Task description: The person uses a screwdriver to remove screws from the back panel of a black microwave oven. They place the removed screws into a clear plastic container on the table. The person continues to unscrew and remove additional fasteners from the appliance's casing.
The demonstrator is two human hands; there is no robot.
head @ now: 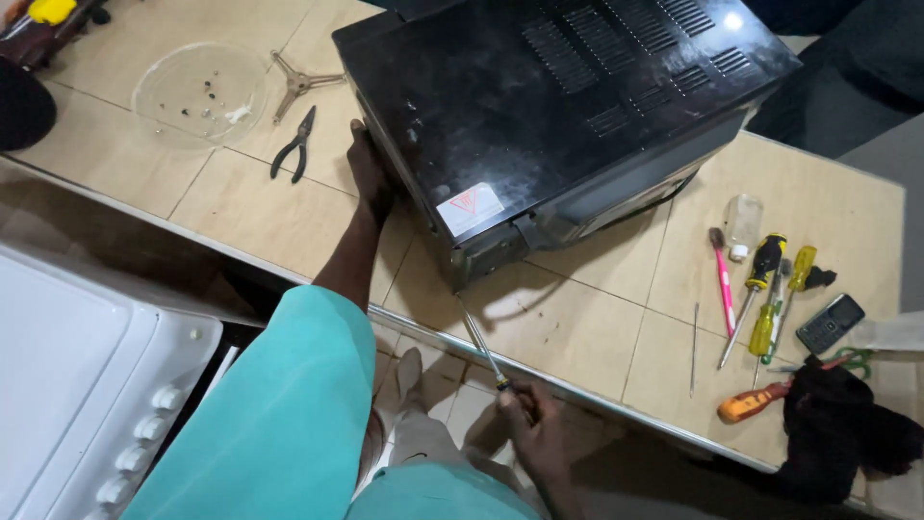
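Note:
A black microwave oven casing (pixel 558 106) lies on a tiled counter (pixel 260 207), its vented cover facing up. My left hand (pixel 369 171) presses flat against the casing's left side. My right hand (pixel 531 424) is below the counter edge and grips the handle of a long screwdriver (pixel 478 339). The screwdriver's shaft runs up to the casing's near bottom corner, where its tip touches the metal edge.
Black pliers (pixel 295 144), a glass turntable plate (pixel 200 93) and a three-armed roller ring (pixel 298 83) lie at the left. Several screwdrivers (pixel 765 289), a small brush (pixel 722 274), a phone (pixel 830 323) and a dark cloth (pixel 837 419) lie at the right. A white appliance (pixel 87 385) stands at lower left.

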